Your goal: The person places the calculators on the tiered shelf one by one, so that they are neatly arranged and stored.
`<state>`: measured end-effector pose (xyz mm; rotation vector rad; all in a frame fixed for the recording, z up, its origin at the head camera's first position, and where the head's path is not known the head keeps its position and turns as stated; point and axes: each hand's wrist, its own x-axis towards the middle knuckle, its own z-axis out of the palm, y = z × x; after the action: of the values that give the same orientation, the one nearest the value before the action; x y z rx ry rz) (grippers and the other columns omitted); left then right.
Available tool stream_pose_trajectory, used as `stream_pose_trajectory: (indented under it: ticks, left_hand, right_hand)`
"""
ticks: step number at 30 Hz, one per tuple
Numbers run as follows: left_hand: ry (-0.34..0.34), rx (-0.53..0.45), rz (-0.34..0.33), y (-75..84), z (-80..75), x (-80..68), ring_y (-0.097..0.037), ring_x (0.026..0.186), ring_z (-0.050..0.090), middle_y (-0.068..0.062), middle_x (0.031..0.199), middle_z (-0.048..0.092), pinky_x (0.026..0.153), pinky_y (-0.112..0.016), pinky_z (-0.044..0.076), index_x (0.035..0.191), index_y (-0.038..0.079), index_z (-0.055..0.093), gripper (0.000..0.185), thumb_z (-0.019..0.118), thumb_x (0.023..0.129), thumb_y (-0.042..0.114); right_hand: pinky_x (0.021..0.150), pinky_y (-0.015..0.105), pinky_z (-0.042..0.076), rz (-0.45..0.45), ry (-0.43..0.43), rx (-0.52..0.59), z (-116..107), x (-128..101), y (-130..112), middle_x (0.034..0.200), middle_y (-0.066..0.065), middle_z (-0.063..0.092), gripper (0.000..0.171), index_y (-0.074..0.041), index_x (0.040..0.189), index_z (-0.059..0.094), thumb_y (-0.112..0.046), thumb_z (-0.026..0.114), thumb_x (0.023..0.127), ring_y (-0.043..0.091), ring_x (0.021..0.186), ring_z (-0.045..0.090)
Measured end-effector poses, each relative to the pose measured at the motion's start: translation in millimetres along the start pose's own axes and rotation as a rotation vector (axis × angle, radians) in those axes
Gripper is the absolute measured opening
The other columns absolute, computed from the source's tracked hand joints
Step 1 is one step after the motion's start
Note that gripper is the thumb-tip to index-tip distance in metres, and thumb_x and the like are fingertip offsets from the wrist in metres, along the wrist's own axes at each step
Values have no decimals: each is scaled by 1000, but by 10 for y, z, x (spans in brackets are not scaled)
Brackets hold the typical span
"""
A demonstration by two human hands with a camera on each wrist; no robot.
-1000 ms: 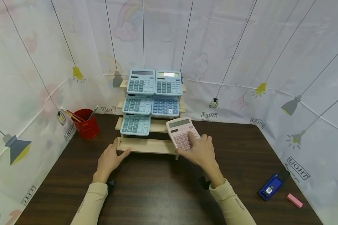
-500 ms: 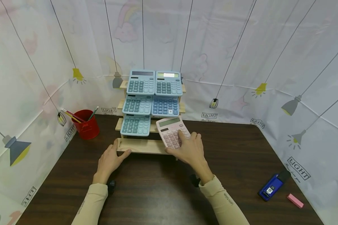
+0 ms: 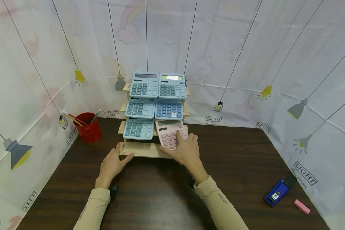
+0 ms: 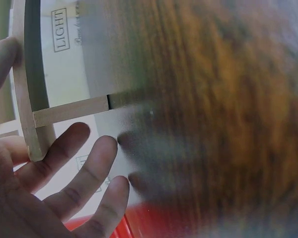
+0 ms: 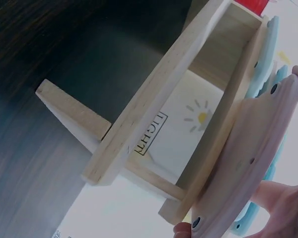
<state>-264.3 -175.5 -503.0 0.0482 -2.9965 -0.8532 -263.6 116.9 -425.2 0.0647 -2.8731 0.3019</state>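
Note:
A tiered wooden rack (image 3: 141, 149) stands at the back of the dark table and carries several blue calculators (image 3: 144, 84). My right hand (image 3: 183, 149) grips a pink calculator (image 3: 168, 133), thumb on its keys, and sets it on the third shelf beside a blue calculator (image 3: 138, 128). In the right wrist view the pink calculator's underside (image 5: 248, 163) leans on the rack's shelf (image 5: 169, 109). My left hand (image 3: 112, 163) rests with straight fingers against the rack's bottom left corner; its fingers (image 4: 74, 163) spread beside the wooden frame (image 4: 35, 119) in the left wrist view.
A red cup (image 3: 87, 126) with pencils stands at the left back of the table. A blue stapler (image 3: 277, 191) and a pink eraser (image 3: 301, 206) lie at the right front. Printed fabric walls close in three sides.
My right hand has carried the pink calculator leftward and back, from in front of the rack's right end onto the third shelf. The left hand has stayed at the rack's corner.

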Motion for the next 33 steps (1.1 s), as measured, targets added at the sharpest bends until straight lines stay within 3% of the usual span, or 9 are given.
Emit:
stream_pose_trajectory:
  ticks: [8,22,33]
  left_hand:
    - [0,-6,0,-6,16,-6,-36,100,59,-27,137,53,89,-59,51,160,7,22,104,54,89,75]
    - [2,-9,-4,1,16,-6,-35,101,58,-25,136,54,90,-59,51,160,8,22,101,56,90,72]
    - [2,-17,0,-3,2,-9,-34,97,57,-25,135,54,87,-57,51,160,9,22,102,55,89,74]
  right_hand:
    - [89,46,40,49,15,40,50,63,-109,113,31,48,104,-15,142,54,-87,64,67,41,104,45]
    - [96,47,39,70,-15,89,51,110,-168,117,34,46,109,-16,148,50,-89,61,68,42,108,43]
    - [96,46,40,65,-92,145,23,128,-175,120,31,42,110,-16,154,42,-85,64,71,38,111,39]
